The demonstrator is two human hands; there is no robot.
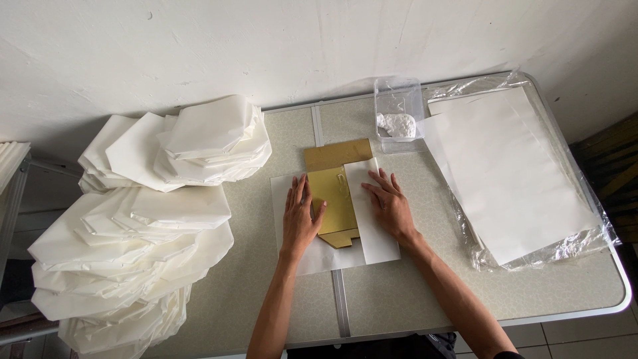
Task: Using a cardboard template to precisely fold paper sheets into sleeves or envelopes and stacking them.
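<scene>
Left hand and right hand, fingers spread flat, pressing thin white paper folded over glossy gold card; bare speckled counter nearer front edge.

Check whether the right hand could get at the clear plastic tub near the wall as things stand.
Probably yes. The right hand lies flat on white paper folded over the gold card; the clear tub stands just beyond its fingers, with only bare tabletop between.
</scene>
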